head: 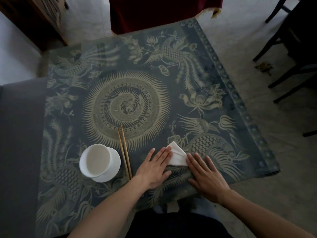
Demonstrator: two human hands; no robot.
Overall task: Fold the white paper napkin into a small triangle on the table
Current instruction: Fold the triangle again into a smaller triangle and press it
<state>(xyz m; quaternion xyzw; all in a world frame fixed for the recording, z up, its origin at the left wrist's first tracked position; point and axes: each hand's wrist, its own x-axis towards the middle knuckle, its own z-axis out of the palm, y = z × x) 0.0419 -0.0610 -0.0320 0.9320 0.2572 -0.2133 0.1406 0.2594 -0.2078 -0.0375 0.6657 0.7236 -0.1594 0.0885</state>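
Note:
The white paper napkin [177, 154] lies folded into a small triangle near the front of the table, its tip pointing away from me. My left hand [155, 168] rests flat, fingers spread, with its fingertips on the napkin's left edge. Flat on the cloth as well, my right hand [205, 176] touches the napkin's lower right corner with its fingertips. Neither hand grips anything. Parts of the napkin's edges are hidden under the fingers.
The table is covered by a blue patterned cloth [130, 103]. A white bowl [97, 160] sits on a white saucer [113, 169] at the front left, with a pair of wooden chopsticks [124, 152] beside it. Dark chairs [295, 54] stand to the right, red fabric [163, 12] beyond.

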